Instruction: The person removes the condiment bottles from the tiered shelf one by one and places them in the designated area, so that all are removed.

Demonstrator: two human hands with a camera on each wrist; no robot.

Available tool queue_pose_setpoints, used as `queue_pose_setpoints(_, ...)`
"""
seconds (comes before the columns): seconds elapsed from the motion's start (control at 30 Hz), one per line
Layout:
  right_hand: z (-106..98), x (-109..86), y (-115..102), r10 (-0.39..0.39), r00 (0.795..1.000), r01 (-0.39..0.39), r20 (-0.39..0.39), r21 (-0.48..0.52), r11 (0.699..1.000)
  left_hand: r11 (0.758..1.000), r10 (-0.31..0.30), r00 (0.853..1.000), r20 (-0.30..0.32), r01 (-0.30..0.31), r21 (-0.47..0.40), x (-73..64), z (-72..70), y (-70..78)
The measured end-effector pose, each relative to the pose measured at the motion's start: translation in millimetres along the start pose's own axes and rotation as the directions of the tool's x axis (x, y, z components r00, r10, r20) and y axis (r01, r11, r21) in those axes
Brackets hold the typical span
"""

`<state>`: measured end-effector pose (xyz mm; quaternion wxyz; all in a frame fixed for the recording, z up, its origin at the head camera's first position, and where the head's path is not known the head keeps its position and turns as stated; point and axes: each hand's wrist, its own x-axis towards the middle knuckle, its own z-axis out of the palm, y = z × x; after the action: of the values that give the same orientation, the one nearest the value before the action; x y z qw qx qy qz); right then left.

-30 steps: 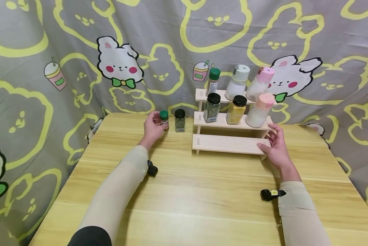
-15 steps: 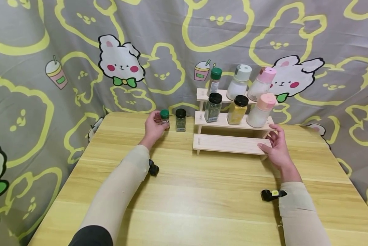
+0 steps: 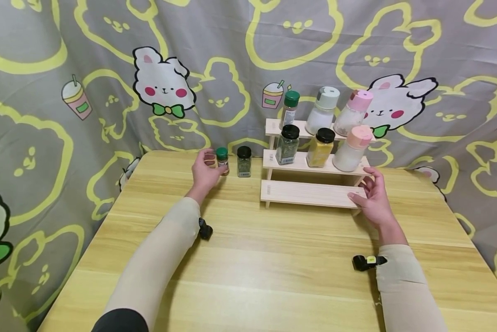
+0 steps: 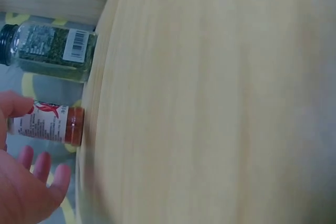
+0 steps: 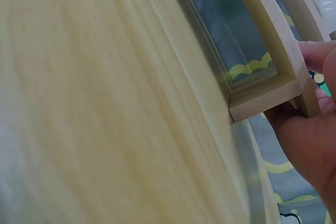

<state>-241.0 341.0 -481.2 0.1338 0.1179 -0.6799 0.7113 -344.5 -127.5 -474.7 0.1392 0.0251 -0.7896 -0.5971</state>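
Note:
At the back left of the table stands a small spice jar [image 3: 222,161] with a green lid. The left wrist view shows its red chili label and reddish contents. My left hand [image 3: 206,174] is beside it, thumb at the label and the other fingers spread away from the glass. Just right of that jar is a black-lidded jar of dried green herbs [image 3: 244,163]. My right hand [image 3: 374,200] grips the right end of a three-tier wooden rack [image 3: 306,192], thumb on top of the lowest shelf. In the right wrist view, fingers [image 5: 315,56] reach round the rack's side.
The top shelf holds a green-lidded jar [image 3: 290,113], a white-lidded shaker [image 3: 320,120] and a pink-lidded shaker [image 3: 350,117]. On the middle shelf are a herb jar [image 3: 287,150], a yellow spice jar [image 3: 319,152] and a peach-lidded shaker [image 3: 348,154]. A patterned curtain [image 3: 215,37] hangs behind.
My left hand's fingers have loosened from the green-lidded jar and the hand has shifted slightly left. The jar stays in place. My right hand keeps its grip on the rack.

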Motion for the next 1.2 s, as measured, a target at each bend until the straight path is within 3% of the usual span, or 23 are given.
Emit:
queue_pose_setpoints(0.17,1,-0.1,-1,-0.006,1.000,0.006,0.004,0.022,1.000,1.000,-0.004,0.998,-0.060,0.004,-0.005,-6.9,-2.9,5.0)
queue_pose_setpoints(0.37,0,-0.7,-1,-0.008,1.000,0.008,0.011,0.022,1.000,0.995,0.089,0.984,-0.152,-0.096,-0.040,-20.0,0.9,18.1)
queue_pose_setpoints(0.5,-1,-0.4,0,-0.006,1.000,0.006,0.010,0.017,1.000,0.987,0.141,0.973,-0.182,-0.153,-0.054,-28.5,7.3,29.4)
queue_pose_setpoints(0.87,-1,-0.1,0,-0.001,1.000,0.001,0.008,0.006,1.000,0.945,0.198,0.967,-0.162,-0.232,-0.228,-50.0,42.5,65.2)
queue_pose_setpoints(1.03,-1,0.1,0,0.004,1.000,-0.004,0.006,-0.002,1.000,0.926,0.246,0.960,-0.132,-0.273,-0.262,-55.6,61.8,79.7)
queue_pose_setpoints(1.2,-1,0.1,0,0.010,1.000,-0.010,0.006,-0.004,1.000,0.923,0.274,0.957,-0.097,-0.290,-0.254,-60.9,79.5,91.5)
